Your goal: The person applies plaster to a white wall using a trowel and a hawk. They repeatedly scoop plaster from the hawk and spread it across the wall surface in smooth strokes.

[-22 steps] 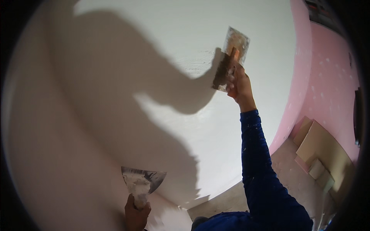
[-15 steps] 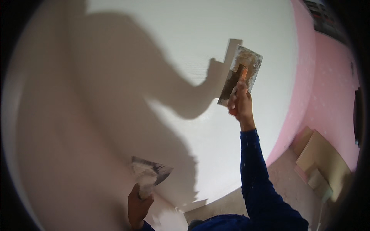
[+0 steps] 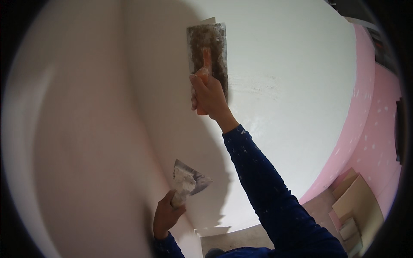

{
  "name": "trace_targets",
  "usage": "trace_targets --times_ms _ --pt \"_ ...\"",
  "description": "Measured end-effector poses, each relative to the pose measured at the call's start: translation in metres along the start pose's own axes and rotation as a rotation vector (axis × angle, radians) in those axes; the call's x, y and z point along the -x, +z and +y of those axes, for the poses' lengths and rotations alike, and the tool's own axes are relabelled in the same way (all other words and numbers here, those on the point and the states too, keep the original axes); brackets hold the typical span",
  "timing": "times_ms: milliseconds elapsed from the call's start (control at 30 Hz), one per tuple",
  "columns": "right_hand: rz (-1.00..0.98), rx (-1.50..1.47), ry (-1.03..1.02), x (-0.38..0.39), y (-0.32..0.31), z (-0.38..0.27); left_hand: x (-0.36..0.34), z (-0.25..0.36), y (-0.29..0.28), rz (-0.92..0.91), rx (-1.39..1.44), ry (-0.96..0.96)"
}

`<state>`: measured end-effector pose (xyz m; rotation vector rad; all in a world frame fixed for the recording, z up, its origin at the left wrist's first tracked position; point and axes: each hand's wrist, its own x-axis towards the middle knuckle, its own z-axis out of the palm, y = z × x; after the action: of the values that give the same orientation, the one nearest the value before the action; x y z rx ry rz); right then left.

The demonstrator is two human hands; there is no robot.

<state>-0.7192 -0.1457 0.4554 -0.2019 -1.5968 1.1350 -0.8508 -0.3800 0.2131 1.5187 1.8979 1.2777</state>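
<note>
My right hand (image 3: 209, 92) grips the orange handle of a rectangular steel trowel (image 3: 215, 38), stained with brown and white residue, held upright against or just over the white wall (image 3: 292, 107) in the upper middle. Lower down, my left hand (image 3: 167, 213) is closed round the handle of a wide putty knife (image 3: 200, 182) with a thick lump of white plaster (image 3: 183, 182) on its blade and handle. Both forearms wear blue sleeves spattered with white flecks. Faint rough marks show on the wall to the right of the trowel.
A shaded adjoining wall (image 3: 77, 129) runs down the left, meeting the white wall at a corner. Pink wall (image 3: 374, 129) with white patches curves along the right. Boards (image 3: 357, 200) lean at the lower right over the floor (image 3: 241, 238). A dark object hangs at the far right edge.
My right hand and trowel have moved left and up toward the corner, the trowel now more upright. My left hand with the putty knife has moved up and right. The view has shifted somewhat.
</note>
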Motion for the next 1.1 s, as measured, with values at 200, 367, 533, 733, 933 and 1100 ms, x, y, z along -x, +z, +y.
trace_targets --times_ms 200,367,533,733,933,1100 --pt "0.148 0.106 -0.016 -0.005 0.001 0.019 -0.004 -0.009 0.007 -0.002 0.049 0.034" --pt "0.377 0.223 -0.048 -0.005 -0.06 0.032 -0.023 -0.034 0.017 0.036 -0.007 0.03" --pt "0.597 0.081 -0.166 0.004 -0.175 0.043 -0.045 -0.061 0.023 -0.03 0.09 -0.011" --pt "0.707 0.02 -0.165 0.05 -0.259 0.08 -0.06 -0.089 0.02 -0.087 0.119 -0.06" --pt "0.632 0.054 -0.167 0.096 -0.191 0.076 -0.045 -0.066 0.007 -0.046 0.182 0.084" --pt "0.274 -0.035 0.016 0.102 -0.111 0.101 -0.018 -0.018 0.026 0.118 0.29 -0.015"
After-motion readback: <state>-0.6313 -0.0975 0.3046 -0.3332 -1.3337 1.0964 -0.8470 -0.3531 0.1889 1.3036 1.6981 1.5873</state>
